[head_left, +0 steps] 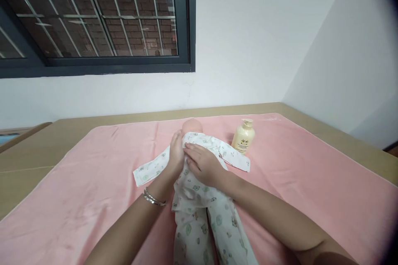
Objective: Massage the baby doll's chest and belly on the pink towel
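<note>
Our forearms reach in from the near edge — both hands on a doll (202, 198) in printed pyjamas, lying on its back on a pink towel (93, 182). Left hand (176, 155) cups its side, fingers curved; right hand (203, 163) lies flat on its chest, fingers released. Beside it stands a bottle (243, 137).

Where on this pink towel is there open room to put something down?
The pink towel lies bare left of the doll, beyond its spread sleeve, and right past the lotion bottle. It is crowded at the middle, where the left hand and right hand rest on the doll's chest.
</note>
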